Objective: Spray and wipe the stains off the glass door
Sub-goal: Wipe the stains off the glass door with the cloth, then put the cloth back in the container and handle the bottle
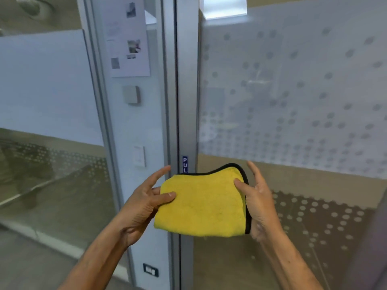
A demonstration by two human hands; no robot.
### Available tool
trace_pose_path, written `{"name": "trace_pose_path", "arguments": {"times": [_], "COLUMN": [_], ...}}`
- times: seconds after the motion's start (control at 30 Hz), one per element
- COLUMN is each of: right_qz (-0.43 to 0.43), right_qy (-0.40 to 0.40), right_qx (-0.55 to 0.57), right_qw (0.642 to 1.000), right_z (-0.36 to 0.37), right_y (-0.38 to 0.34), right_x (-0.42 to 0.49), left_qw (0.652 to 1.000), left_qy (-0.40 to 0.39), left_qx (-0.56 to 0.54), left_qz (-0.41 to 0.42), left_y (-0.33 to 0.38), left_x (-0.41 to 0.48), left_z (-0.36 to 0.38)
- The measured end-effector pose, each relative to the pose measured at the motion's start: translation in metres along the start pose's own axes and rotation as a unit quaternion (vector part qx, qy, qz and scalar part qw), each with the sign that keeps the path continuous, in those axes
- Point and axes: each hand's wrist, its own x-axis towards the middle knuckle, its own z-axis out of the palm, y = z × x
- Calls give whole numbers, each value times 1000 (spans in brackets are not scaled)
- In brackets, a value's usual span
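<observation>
A folded yellow cloth (201,204) with a black trim is held in front of me, between both hands. My left hand (144,204) pinches its left edge with thumb on top. My right hand (257,201) grips its right edge, thumb on the cloth and fingers spread behind. Beyond the cloth is the glass door (293,97), frosted with a dotted pattern, with faint smeared streaks near its upper middle. A blue "PULL" sticker (185,164) sits on the door's metal frame just above the cloth. No spray bottle is in view.
The metal door frame (186,80) runs vertically through the middle. Left of it is a fixed glass panel (129,122) bearing a paper notice (127,36), a small grey box (130,94) and a switch plate (139,156). Further left is another frosted glass wall (41,84).
</observation>
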Motion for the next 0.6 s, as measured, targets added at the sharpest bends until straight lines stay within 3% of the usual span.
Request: {"name": "trace_pose_path", "arguments": {"times": [0.1,0.3,0.37,0.5,0.6], "right_qz": [-4,37,46,53,6], "right_qy": [-19,-79,-132,-237,-255], "right_qx": [-26,-49,-40,-62,-152], "right_qw": [999,995,989,968,955], "right_z": [19,43,44,45,53], "right_y": [-1,-14,-17,-16,-14], "right_x": [-42,-100,-117,-151,-182], "left_qw": [999,999,998,991,972], "left_qy": [-30,-1,1,46,107], "left_qx": [-13,20,14,40,138], "left_qz": [-5,42,61,123,157], "left_y": [-1,9,11,8,0], "left_x": [-38,-104,-129,-188,-236], "left_z": [-31,-63,-70,-77,-79]}}
